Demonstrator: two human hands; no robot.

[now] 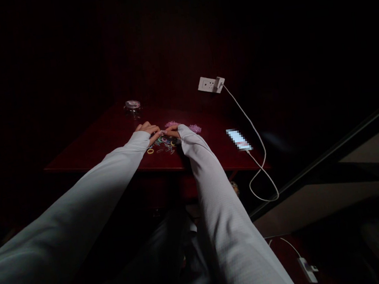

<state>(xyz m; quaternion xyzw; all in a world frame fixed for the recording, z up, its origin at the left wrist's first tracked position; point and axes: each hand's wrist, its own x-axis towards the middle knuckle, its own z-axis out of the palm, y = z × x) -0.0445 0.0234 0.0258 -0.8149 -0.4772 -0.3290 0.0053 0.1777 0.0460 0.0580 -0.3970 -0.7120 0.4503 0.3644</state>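
On the dark red table (120, 148), both of my hands meet over a small pile of colourful loops that look like hair ties (165, 142). My left hand (149, 128) has its thumb and fingers drawn together at the pile's far side. Against its fingertips, my right hand (172, 131) pinches too; whatever lies between them is too small to make out. One yellow loop (150, 151) rests apart at the near left of the pile. Pink loops lie in two clumps, one behind my right hand and another pink clump (195, 128) beyond my right cuff.
A clear jar with a lid (132, 106) stands at the back left. To the right lies a lit phone (239, 139), its white cable (252, 126) running to a wall socket (211, 84) and looping past the table edge. A power strip (308, 270) is low at right.
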